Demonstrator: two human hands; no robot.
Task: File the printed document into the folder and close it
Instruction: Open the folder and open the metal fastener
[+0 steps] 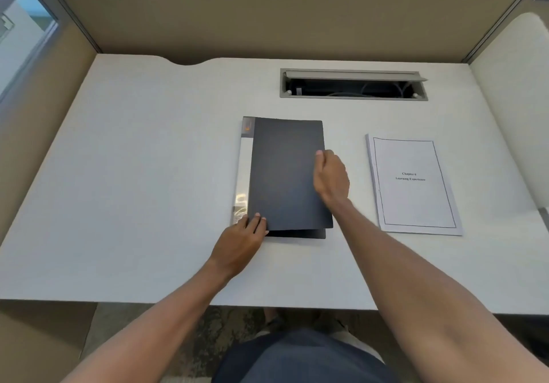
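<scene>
Partly, right hand (pixel 331 179) hides folder (pixel 285 174) edge.

A pale grey, matte desk top (pixel 142 174) fills the view, enclosed by tan partition panels at the back and sides. A dark navy plastic folder with a white spine strip (pixel 282 174) lies flat near the middle. To its right, apart from it, lies a white stapled printed document with a black border (pixel 413 186). Set into the desk behind them is an open grey rectangular cable hatch (pixel 353 85).
</scene>
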